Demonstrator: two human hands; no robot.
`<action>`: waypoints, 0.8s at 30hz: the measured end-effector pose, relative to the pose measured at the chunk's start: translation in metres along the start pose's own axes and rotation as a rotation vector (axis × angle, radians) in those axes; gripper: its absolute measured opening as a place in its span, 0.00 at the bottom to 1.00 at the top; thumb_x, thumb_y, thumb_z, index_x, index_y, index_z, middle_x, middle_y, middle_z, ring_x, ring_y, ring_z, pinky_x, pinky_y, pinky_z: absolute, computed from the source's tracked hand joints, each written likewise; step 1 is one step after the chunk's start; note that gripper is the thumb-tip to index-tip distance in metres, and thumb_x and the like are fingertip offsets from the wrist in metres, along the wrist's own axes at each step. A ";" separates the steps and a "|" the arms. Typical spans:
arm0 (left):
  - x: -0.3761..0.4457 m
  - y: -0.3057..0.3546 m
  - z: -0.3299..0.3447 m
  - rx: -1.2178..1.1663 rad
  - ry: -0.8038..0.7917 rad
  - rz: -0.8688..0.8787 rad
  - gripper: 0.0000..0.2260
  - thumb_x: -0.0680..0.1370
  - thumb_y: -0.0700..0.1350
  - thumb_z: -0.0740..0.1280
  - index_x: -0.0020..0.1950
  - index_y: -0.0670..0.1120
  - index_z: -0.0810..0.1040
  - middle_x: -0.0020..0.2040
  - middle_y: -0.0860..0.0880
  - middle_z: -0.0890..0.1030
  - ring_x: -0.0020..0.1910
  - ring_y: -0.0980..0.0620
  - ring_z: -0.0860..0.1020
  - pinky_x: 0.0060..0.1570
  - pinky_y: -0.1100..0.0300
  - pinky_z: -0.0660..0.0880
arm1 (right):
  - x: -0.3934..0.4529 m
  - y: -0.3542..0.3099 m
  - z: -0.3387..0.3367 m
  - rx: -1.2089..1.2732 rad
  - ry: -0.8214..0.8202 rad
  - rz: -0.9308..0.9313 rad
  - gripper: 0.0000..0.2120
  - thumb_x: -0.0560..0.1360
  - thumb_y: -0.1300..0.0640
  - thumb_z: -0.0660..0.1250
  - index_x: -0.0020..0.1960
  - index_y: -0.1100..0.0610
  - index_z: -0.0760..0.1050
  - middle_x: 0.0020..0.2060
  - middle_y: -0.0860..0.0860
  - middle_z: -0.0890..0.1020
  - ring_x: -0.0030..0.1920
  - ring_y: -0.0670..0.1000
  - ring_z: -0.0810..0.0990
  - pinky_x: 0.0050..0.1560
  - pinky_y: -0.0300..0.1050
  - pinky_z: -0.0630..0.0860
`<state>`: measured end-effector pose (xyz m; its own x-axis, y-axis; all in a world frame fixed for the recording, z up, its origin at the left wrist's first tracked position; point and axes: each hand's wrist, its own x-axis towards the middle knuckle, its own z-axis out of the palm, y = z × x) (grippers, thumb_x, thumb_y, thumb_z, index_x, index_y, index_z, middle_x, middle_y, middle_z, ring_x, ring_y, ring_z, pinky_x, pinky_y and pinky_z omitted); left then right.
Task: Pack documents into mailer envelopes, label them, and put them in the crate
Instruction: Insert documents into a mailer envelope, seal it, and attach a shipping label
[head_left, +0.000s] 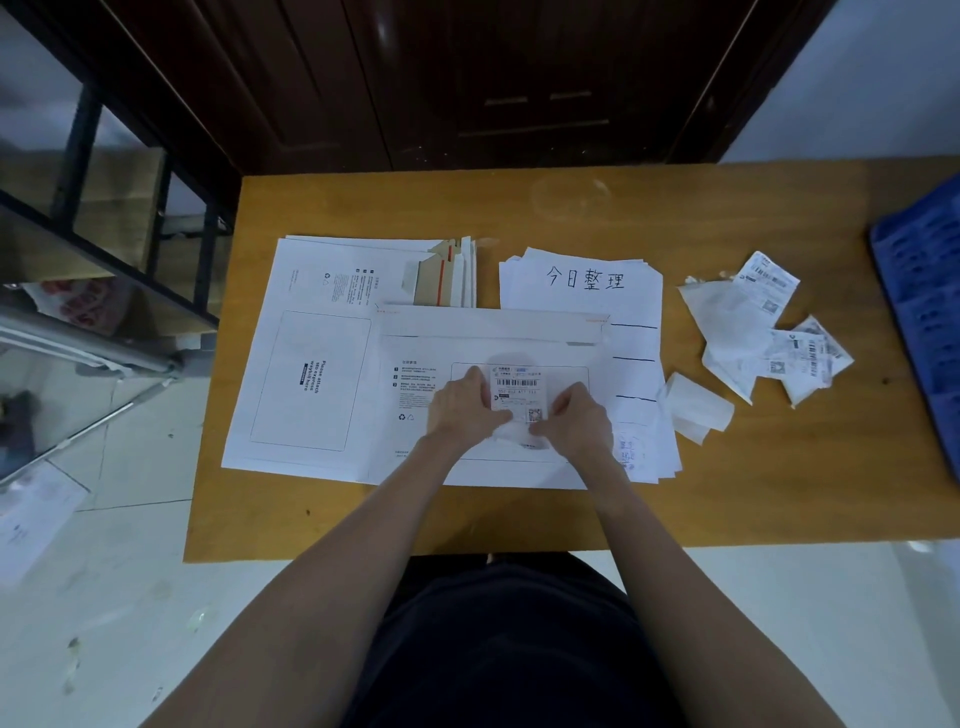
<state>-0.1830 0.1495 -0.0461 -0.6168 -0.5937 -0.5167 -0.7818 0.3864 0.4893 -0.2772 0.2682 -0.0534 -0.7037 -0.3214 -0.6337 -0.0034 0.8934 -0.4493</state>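
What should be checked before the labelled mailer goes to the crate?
1. Label inside the printed waybill box of the mailer: ok, its visible upper part lies within the frame.
2. Label stuck flat: cannot tell; left hand and right hand both hold its lower part, which is blurred.
3. Backing peeled off: cannot tell, the hands cover it.
4. Mailer flap sealed: cannot tell from this view.
5. Crate within reach: ok, it sits at the right edge of the table.
6. Path to the crate: not ok, loose label scraps lie in between.
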 end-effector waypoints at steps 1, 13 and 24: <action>-0.001 0.000 0.000 -0.046 -0.016 -0.012 0.17 0.69 0.49 0.75 0.44 0.47 0.67 0.38 0.51 0.79 0.37 0.52 0.79 0.31 0.63 0.70 | 0.000 0.000 0.001 0.023 -0.002 -0.005 0.17 0.67 0.61 0.73 0.49 0.56 0.68 0.39 0.50 0.76 0.38 0.51 0.76 0.33 0.41 0.70; -0.011 -0.003 0.010 -0.134 0.052 -0.011 0.16 0.68 0.36 0.74 0.41 0.45 0.67 0.40 0.47 0.77 0.38 0.49 0.78 0.31 0.62 0.74 | -0.010 0.004 0.009 0.033 0.056 -0.029 0.16 0.68 0.62 0.74 0.47 0.59 0.67 0.43 0.54 0.77 0.43 0.54 0.79 0.42 0.48 0.79; -0.024 -0.012 0.018 -0.014 0.039 0.064 0.08 0.70 0.45 0.75 0.45 0.47 0.79 0.56 0.50 0.71 0.42 0.52 0.80 0.50 0.60 0.77 | -0.018 0.007 0.009 -0.062 0.002 0.033 0.25 0.64 0.55 0.78 0.51 0.58 0.66 0.49 0.54 0.77 0.48 0.55 0.79 0.46 0.48 0.77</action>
<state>-0.1607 0.1721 -0.0522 -0.6617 -0.5950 -0.4562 -0.7391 0.4150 0.5306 -0.2582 0.2772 -0.0502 -0.7054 -0.2906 -0.6465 -0.0236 0.9212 -0.3883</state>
